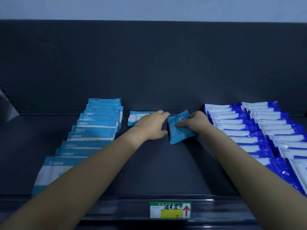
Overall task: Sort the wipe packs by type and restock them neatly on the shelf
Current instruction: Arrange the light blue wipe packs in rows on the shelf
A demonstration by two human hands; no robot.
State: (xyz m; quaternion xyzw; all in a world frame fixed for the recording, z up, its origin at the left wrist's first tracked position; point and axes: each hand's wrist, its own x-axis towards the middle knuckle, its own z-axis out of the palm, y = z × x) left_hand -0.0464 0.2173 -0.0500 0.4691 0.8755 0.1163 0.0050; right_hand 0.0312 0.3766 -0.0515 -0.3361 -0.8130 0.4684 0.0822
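Light-blue film is what my right hand (195, 123) grips: a tilted wipe pack (178, 130), clamped between thumb and curled fingers, its printed back turned toward me, in the middle of the dark shelf (157, 163) near the far edge. My left hand (153, 126) lies just beside it, fingers fairly straight and relaxed, resting on a flat light-blue pack (134, 118) that sits against the back of the shelf. To the left runs the light-blue row (98, 123), packs overlapping from near to far; to the right, well apart, the dark-blue-and-white rows (249, 128) stand two lines wide. A price label (170, 209) sits on the near rail. I judge the sorting mostly done and the step in hand to be starting a second light-blue line in the middle gap. The next move, as I read it, calls for turning the tilted pack face up, squaring it with the flat one, and laying it just nearer so it overlaps like the row on the left. The film looks slippery, so I would set it down gently rather than drop it.
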